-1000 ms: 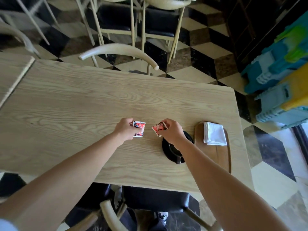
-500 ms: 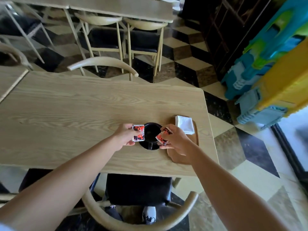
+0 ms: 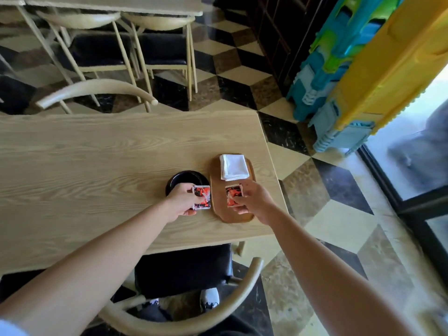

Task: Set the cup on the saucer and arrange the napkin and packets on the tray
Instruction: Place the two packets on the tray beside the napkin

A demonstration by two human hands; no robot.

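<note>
Each hand pinching a packet, right hand [image 3: 254, 201] over tray [image 3: 232, 218]

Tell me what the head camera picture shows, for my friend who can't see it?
Two hands each hold a red packet: the right hand holds one over a wooden tray with a folded white napkin, and the left hand holds another beside a black saucer.

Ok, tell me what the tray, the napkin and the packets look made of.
Tray: wood, likely; warm brown, smooth, low sheen.
Napkin: white, matte, folded in layers; paper or cloth, can't tell.
Packets, one in the left hand, one in the right hand: thin printed paper or foil, red-and-black.
</note>
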